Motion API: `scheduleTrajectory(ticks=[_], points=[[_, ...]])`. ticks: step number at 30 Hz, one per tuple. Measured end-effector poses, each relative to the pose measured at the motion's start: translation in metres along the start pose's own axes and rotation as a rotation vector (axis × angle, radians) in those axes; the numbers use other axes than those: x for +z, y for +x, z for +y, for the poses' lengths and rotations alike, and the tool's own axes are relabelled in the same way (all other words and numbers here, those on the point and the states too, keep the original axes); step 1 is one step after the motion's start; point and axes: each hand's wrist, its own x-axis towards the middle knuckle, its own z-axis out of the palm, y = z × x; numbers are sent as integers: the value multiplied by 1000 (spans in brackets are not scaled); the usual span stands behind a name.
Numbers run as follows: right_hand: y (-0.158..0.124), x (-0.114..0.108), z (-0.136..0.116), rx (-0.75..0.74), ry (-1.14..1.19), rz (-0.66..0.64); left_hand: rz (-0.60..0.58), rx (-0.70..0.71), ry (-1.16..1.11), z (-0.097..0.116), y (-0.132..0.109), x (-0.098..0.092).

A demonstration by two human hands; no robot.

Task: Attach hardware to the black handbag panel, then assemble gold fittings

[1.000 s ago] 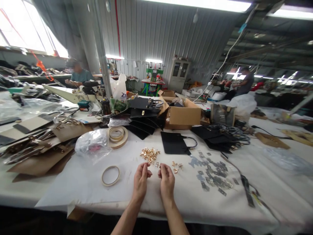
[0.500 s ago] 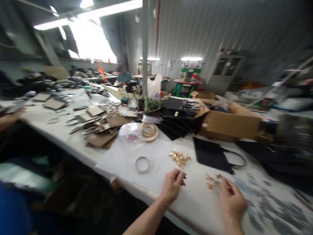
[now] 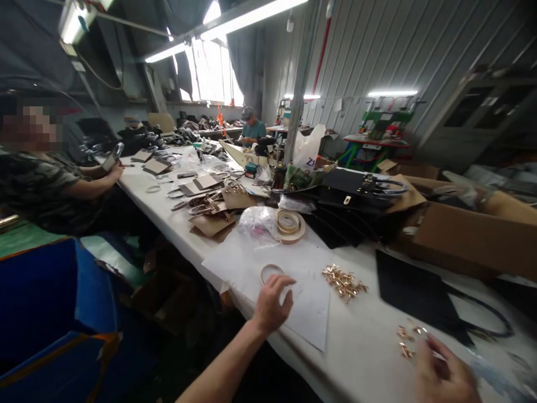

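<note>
My left hand [image 3: 272, 302] rests on a white sheet [image 3: 310, 313] at the table's near edge, its fingers curled and touching a thin tape ring [image 3: 271, 271]. My right hand [image 3: 442, 374] sits low at the right, fingers bent beside a few small gold clasps [image 3: 406, 340]; what it holds, if anything, does not show. A heap of gold clasps [image 3: 344, 281] lies between the hands. Behind it lies a flat black bag panel [image 3: 413, 295].
A thick tape roll [image 3: 290, 224] and a plastic bag [image 3: 258, 223] sit further back. Cardboard boxes [image 3: 461, 238] and black bags [image 3: 356, 193] crowd the right. A seated person [image 3: 46, 184] works at the left by a blue bin [image 3: 46, 319]. Another person [image 3: 250, 127] sits far off.
The view has swung left. My left hand moved left from the gold clasps onto the white sheet by the tape ring; my right hand drifted to the lower right.
</note>
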Motion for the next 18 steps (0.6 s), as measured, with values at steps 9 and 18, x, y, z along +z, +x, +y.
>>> scheduleTrajectory(ticks=[9,18], points=[[-85,95,-95,-279,334,-681,-275,29,269,-45,8,-40],[-96,145,-135,-263,249,-887,-290,43,345,-46,7,-40]])
